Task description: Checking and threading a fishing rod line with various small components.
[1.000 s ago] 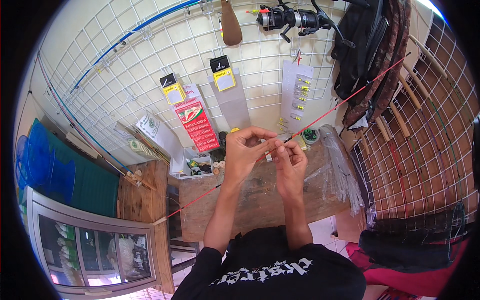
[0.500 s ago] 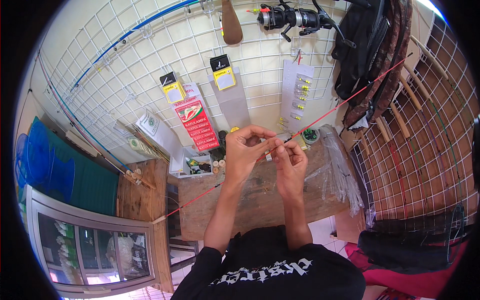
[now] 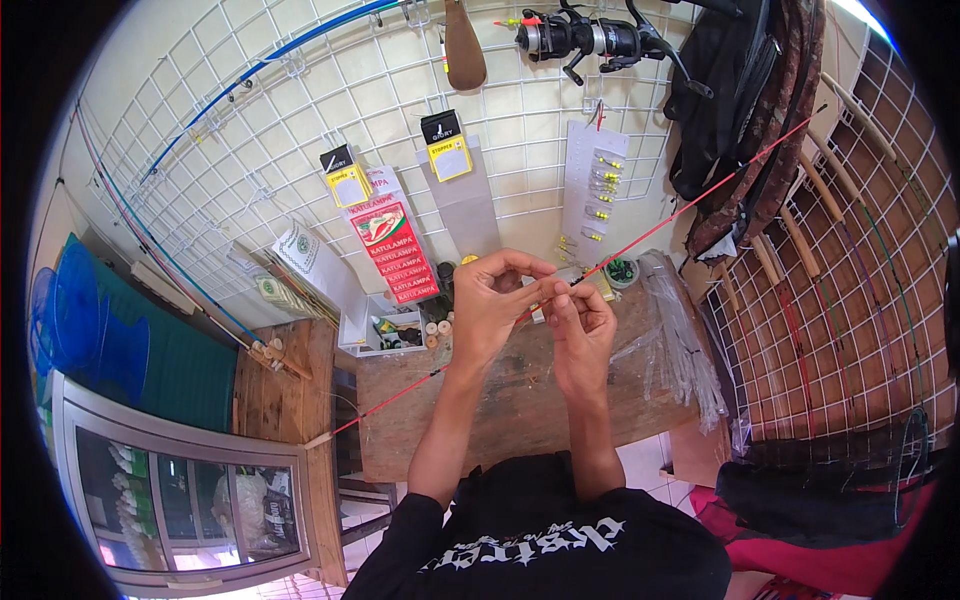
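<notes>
A thin red fishing rod [image 3: 690, 213] with dark bands slants across the view, from its pale butt end at lower left to its dark tip at upper right. My left hand [image 3: 497, 308] is closed on the rod's middle, thumb and forefinger pinched together. Right beside it, my right hand [image 3: 583, 335] pinches at the same stretch, its fingertips almost touching the left ones. A dark section of the rod shows just past the right fingertips. Whether a thread or other small piece sits between the fingers is hidden.
Below my hands is a wooden table [image 3: 470, 420] with a white box of small items [image 3: 385, 348] and clear plastic sleeves [image 3: 680, 345]. A white wire grid [image 3: 330, 90] carries fishing reels [image 3: 590, 38] and packets. More rods hang at right; a glass cabinet [image 3: 190, 490] stands at left.
My fingertips have shifted only slightly at the pinch. Both hands and the rod stay in nearly the same place.
</notes>
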Demonstrator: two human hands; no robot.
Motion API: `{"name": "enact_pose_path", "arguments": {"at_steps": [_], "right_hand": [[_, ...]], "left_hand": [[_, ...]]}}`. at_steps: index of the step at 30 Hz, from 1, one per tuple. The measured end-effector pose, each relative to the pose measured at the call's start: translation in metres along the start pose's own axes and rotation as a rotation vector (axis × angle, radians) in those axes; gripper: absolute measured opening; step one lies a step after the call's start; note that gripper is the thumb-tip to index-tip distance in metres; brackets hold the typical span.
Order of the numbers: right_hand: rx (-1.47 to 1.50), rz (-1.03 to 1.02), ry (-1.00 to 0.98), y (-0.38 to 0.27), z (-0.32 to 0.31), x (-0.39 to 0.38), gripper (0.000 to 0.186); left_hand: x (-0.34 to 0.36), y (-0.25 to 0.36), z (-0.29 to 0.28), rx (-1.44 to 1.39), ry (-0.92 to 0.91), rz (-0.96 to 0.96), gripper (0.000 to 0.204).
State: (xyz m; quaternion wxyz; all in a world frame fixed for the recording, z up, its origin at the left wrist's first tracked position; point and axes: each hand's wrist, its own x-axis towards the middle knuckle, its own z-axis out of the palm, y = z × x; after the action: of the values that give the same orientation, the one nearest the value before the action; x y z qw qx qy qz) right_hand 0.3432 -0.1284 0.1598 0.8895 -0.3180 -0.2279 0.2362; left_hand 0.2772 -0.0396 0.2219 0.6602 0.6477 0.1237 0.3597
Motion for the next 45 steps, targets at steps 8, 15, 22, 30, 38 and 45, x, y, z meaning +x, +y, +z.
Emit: {"name": "enact_pose_path", "arguments": {"at_steps": [8, 15, 22, 30, 38, 45], "right_hand": [[-0.003, -0.023, 0.005, 0.000, 0.001, 0.000, 0.010], [-0.017, -0.044, 0.032, -0.002, 0.006, 0.001, 0.008], [-0.087, -0.056, 0.044, 0.003, 0.004, 0.004, 0.007], [-0.162, -0.192, 0.035, 0.004, 0.010, 0.002, 0.006], [-0.193, -0.213, 0.055, 0.007, 0.016, -0.001, 0.006], [-0.175, -0.200, 0.070, 0.006, 0.015, -0.002, 0.008]], "left_hand": [[0.004, 0.006, 0.005, 0.082, -0.025, 0.116, 0.021], [0.011, 0.017, 0.003, 0.512, -0.053, 0.180, 0.021], [0.012, 0.026, 0.008, 0.768, -0.062, 0.514, 0.017], [-0.002, 0.026, 0.020, 0.958, 0.020, 0.658, 0.012], [-0.007, 0.024, 0.024, 0.997, 0.141, 0.761, 0.008], [-0.001, 0.016, 0.019, 0.717, 0.075, 0.575, 0.010]]}}
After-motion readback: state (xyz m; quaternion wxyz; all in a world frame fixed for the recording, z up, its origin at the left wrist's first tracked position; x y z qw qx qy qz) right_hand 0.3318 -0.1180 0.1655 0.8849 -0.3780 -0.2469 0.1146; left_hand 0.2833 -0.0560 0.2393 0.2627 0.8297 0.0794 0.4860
